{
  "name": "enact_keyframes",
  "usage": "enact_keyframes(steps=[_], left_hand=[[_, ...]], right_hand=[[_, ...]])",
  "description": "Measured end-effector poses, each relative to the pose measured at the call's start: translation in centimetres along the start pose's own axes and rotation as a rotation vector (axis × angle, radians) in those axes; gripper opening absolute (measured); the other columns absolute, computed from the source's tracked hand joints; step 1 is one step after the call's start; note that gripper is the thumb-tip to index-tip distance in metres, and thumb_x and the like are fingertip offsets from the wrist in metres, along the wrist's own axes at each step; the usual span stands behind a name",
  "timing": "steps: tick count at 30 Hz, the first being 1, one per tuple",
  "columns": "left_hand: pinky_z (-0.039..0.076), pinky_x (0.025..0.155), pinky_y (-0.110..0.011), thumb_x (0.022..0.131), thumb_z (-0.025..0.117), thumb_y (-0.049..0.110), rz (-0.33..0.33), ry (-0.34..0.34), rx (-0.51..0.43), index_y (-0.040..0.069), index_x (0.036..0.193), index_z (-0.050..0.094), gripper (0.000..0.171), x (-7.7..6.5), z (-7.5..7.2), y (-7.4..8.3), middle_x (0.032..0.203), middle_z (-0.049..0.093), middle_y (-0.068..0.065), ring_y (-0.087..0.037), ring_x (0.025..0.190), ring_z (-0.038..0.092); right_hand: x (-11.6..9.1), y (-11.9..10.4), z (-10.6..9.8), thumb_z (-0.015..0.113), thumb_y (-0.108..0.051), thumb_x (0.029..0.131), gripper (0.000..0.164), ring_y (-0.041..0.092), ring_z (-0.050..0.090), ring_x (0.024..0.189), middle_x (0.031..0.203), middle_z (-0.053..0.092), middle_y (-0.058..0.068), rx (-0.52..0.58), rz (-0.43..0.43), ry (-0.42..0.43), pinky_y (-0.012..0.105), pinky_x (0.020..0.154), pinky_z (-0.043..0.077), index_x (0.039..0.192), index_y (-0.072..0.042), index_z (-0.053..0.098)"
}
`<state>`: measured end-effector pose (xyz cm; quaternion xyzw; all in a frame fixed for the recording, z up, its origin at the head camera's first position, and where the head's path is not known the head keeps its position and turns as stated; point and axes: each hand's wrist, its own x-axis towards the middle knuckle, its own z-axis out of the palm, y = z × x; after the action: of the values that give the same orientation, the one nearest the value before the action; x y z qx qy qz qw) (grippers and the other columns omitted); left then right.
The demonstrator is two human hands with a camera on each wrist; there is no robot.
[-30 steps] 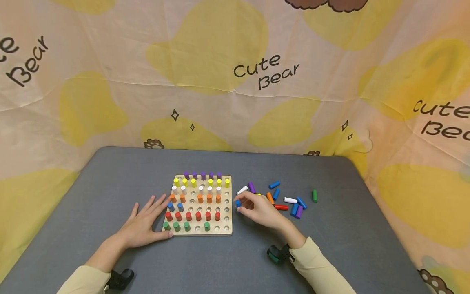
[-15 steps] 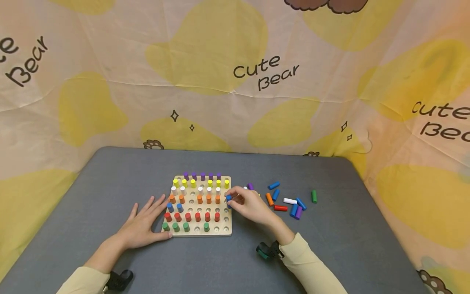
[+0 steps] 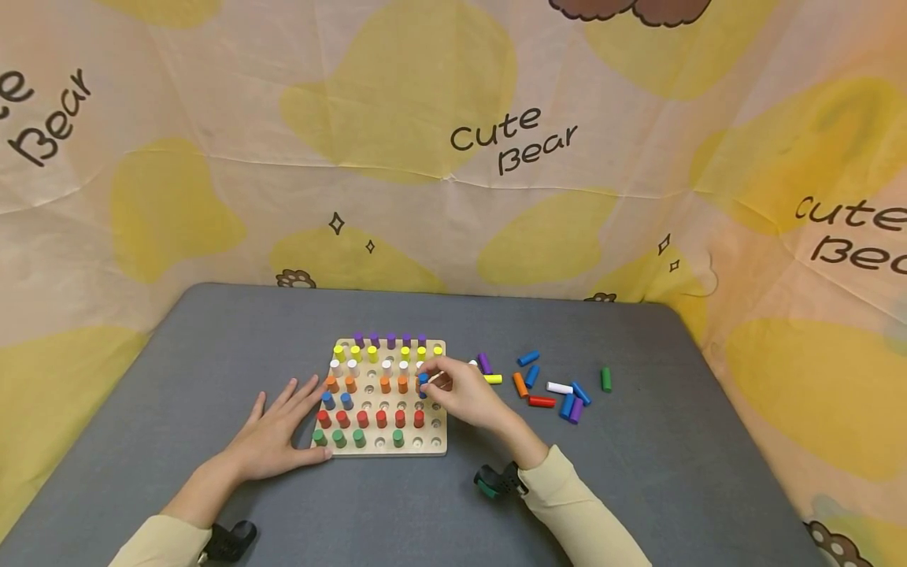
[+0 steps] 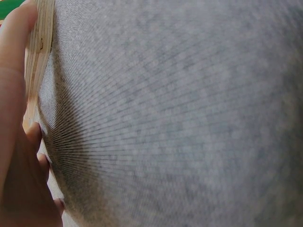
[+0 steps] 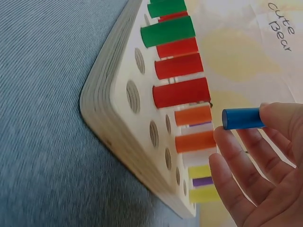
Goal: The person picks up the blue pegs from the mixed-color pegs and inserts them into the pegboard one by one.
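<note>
A wooden pegboard (image 3: 407,449) lies on the grey table, with rows of purple, yellow, white, orange, blue, red and green pegs standing in its holes. At its left edge rests my left hand (image 3: 272,441), fingers spread straight; in the left wrist view a thumb (image 4: 14,52) lies along the board's layered side. My right hand (image 3: 471,394) pinches a blue peg (image 5: 241,118) between thumb and fingers above the right part of the board. The peg's lower end is apart from the holes in the right wrist view. Two blue pegs (image 3: 346,401) stand at the left of their row.
Loose pegs lie to the right of the board: a red peg (image 3: 542,402), an orange peg (image 3: 520,384), a yellow peg (image 3: 493,379), a green peg (image 3: 605,379) and several others. A patterned cloth (image 3: 453,157) hangs behind the table (image 3: 397,512).
My right hand has carried the blue peg leftward, from beside the board's right edge to over its right-hand holes. The left hand has stayed in place.
</note>
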<state>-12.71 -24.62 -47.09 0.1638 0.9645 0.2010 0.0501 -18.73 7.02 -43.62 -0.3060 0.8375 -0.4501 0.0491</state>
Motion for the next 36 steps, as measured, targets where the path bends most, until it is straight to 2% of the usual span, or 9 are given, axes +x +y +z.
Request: enact_keyframes(steps=[9,19,26,36], left_hand=[[0.001,0.101,-0.069,0.069,0.062,0.069,0.010,0.008,-0.010,0.022,0.148,0.023,0.099,0.0,0.1,-0.1,0.152,0.022,-0.009,-0.041,0.138,0.015],[0.002,0.102,-0.069,0.069,0.061,0.070,-0.004,-0.006,0.000,0.020,0.147,0.024,0.100,0.0,-0.2,0.1,0.153,0.021,-0.009,-0.040,0.138,0.014],[0.002,0.102,-0.069,0.068,0.062,0.070,-0.008,-0.004,-0.002,0.020,0.147,0.025,0.100,0.0,-0.2,0.2,0.152,0.022,-0.010,-0.041,0.138,0.014],[0.002,0.101,-0.070,0.069,0.062,0.069,-0.007,-0.006,-0.012,0.019,0.147,0.027,0.099,0.0,-0.2,0.2,0.152,0.022,-0.009,-0.041,0.138,0.014]], right_hand=[[1.0,-0.8,1.2,0.059,-0.011,0.089,0.019,0.009,0.064,0.082,0.094,0.067,0.000,-0.047,-0.002,-0.009,0.017,0.071,0.050,0.107,-0.005,0.061],[1.9,-1.8,2.4,0.060,-0.010,0.088,0.022,0.004,0.061,0.079,0.099,0.065,0.000,-0.091,-0.010,-0.044,0.014,0.067,0.048,0.110,-0.010,0.060],[2.6,-2.1,3.4,0.061,-0.011,0.088,0.016,0.006,0.063,0.082,0.096,0.066,0.000,-0.124,-0.051,-0.059,0.011,0.070,0.047,0.104,-0.010,0.061],[3.2,-2.4,4.8,0.061,-0.014,0.088,0.015,0.000,0.060,0.084,0.096,0.066,-0.007,-0.195,-0.059,-0.072,0.014,0.074,0.048,0.103,-0.014,0.062]])
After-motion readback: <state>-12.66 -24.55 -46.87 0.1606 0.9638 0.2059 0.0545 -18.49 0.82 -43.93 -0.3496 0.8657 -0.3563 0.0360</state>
